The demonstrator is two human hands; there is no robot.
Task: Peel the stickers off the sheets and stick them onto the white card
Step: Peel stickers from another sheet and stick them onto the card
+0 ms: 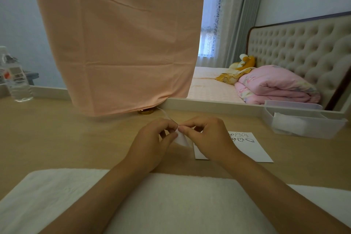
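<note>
A white card (254, 148) lies on the wooden desk to the right of centre, with several small outlined stickers near its far edge. My left hand (152, 144) and my right hand (207, 138) meet above the desk just left of the card. Both pinch a small white sticker sheet (181, 138) between thumb and fingers at its top edge. The sheet hangs down between my hands, tilted, and my right hand covers the card's left part.
A white towel (180, 205) lies under my forearms at the desk's front. A clear plastic box (303, 123) stands at the back right, a water bottle (17, 81) at the back left. A peach cloth (117, 40) hangs over the desk's back.
</note>
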